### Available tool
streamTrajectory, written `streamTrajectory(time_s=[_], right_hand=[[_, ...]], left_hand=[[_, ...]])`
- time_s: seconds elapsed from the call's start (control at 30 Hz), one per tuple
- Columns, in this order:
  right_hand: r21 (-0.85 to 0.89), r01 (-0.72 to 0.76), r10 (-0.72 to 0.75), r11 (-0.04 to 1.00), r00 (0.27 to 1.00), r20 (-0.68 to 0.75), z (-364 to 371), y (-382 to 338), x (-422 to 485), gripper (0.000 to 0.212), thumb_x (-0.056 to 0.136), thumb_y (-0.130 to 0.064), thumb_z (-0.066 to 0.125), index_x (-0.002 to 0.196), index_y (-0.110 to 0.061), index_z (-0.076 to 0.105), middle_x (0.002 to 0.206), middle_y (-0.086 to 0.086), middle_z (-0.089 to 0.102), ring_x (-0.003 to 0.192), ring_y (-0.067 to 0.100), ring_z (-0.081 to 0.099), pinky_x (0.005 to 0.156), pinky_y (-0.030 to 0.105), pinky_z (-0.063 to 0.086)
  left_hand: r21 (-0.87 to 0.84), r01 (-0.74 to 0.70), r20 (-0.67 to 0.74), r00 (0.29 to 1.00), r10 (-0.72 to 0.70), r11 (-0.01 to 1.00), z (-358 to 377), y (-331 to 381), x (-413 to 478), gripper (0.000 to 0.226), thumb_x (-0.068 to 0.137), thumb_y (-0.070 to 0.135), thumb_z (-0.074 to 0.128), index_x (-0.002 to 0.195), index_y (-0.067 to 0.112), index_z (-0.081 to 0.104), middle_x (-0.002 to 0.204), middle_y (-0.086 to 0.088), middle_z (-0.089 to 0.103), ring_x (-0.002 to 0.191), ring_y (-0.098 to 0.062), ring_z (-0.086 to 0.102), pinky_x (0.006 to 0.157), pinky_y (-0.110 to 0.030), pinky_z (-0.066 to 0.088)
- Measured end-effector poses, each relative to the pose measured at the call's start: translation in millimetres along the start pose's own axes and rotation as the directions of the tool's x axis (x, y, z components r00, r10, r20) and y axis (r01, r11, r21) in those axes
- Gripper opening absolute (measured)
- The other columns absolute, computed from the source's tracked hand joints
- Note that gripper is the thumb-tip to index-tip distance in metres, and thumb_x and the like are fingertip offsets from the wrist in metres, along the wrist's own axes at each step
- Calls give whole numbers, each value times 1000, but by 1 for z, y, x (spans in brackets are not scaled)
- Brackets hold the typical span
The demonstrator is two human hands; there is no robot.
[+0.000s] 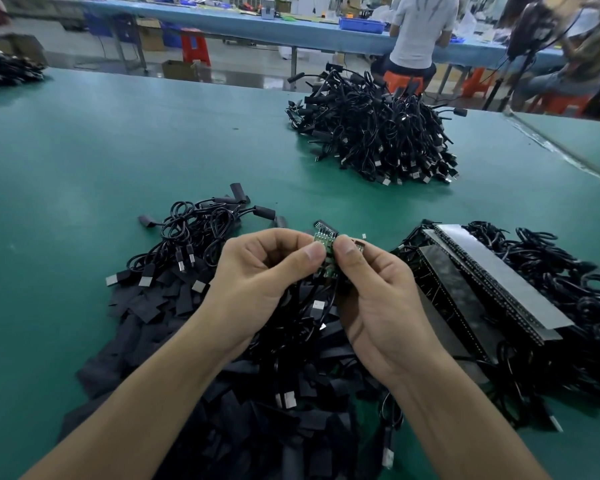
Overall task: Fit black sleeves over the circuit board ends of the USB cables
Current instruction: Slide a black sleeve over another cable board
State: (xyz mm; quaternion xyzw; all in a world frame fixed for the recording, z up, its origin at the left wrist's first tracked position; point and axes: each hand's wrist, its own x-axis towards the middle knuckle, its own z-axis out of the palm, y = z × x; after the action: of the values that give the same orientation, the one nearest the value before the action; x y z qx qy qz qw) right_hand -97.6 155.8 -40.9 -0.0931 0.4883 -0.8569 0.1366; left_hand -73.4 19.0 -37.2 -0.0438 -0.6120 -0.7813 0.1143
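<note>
— My left hand (pixel 257 268) and right hand (pixel 378 289) both pinch the small green circuit board (pixel 323 238), raised above the loose black sleeves (pixel 146 306).
— How will it handle?
— Light, stiff and fragile, I judge, so I'd grip its edges. The sleeves look soft. The green counter (pixel 118 150) is smooth, with workshop benches (pixel 222 26) behind.

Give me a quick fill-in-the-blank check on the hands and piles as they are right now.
1. The left hand and right hand together pinch a small ____ board.
2. The loose flat sleeves heaped under the forearms are ____ in colour.
3. The far cable pile lies ahead and to the ____ of the hands.

Missing words: green; black; right.
</note>
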Motion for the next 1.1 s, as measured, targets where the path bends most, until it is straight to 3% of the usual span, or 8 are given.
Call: streamTrajectory(time_s=[0.13, 0.4, 0.53, 0.67, 0.83, 0.93, 1.1], right_hand=[[28, -21, 21, 999, 1000, 2, 1, 1, 0, 34, 88, -24, 65, 99, 8, 67, 92, 22, 70, 80, 27, 68, 70, 36, 60], [-13, -55, 55, 998, 998, -21, -1, 4, 0, 35, 87, -26, 65, 99, 6, 69, 96, 24, 70, 84, 32, 67, 77, 44, 60], [-201, 52, -63, 978, 997, -51, -2, 8, 1, 23, 94, -26, 62, 93, -6, 74, 95, 21, 73, 88, 33, 70, 83, 47, 59], [-332, 107, -137, 937, 988, -68, -3, 9, 1, 19, 97, -23, 60, 92, -12, 74, 88, 13, 75, 85, 28, 72, 75, 38, 58], [-248, 82, -95, 965, 994, -43, 2, 10, 0, 25, 87, -34, 64, 96, -13, 75, 97, 16, 75, 96, 33, 71, 82, 38, 58], [-188, 45, -50, 981, 998, -22, 4, 8, -1, 28, 86, -35, 63, 96, -13, 76, 100, 17, 74, 98, 31, 71, 83, 34, 58], [-172, 59, -61, 983, 998, -6, 6, 4, -3, 26, 86, -34, 61, 93, -14, 76, 99, 16, 75, 97, 29, 72, 81, 31, 57]], left_hand=[[-7, -36, -5, 999, 36, 999, 0, -3, -1, 6, 78, 21, 76, 76, 15, 76, 71, -4, 71, 64, -12, 65, 64, -21, 55], [-6, -15, 12, 1000, 15, 1000, -2, -7, 0, 7, 80, 18, 73, 73, 18, 76, 66, 2, 68, 59, -8, 61, 60, -19, 52], [33, -4, 35, 999, 3, 999, -7, -8, 3, 6, 81, 18, 72, 76, 17, 76, 69, 0, 69, 61, -9, 62, 61, -19, 52], [135, -24, 37, 999, 20, 991, -6, -10, 4, 4, 82, 17, 69, 80, 15, 71, 74, -1, 69, 68, -10, 61, 67, -20, 53], [96, -18, 2, 1000, 17, 995, -3, -8, 4, 6, 81, 17, 66, 78, 13, 65, 68, 3, 62, 62, -6, 55, 61, -15, 48], [105, -34, 5, 999, 34, 994, -2, -6, 2, 18, 79, 29, 75, 75, 14, 65, 63, 5, 59, 57, -5, 51, 57, -15, 45], [69, -29, -30, 999, 31, 997, 0, -4, 1, 20, 67, 38, 84, 67, 22, 73, 64, 4, 69, 59, -4, 62, 57, -16, 51]])
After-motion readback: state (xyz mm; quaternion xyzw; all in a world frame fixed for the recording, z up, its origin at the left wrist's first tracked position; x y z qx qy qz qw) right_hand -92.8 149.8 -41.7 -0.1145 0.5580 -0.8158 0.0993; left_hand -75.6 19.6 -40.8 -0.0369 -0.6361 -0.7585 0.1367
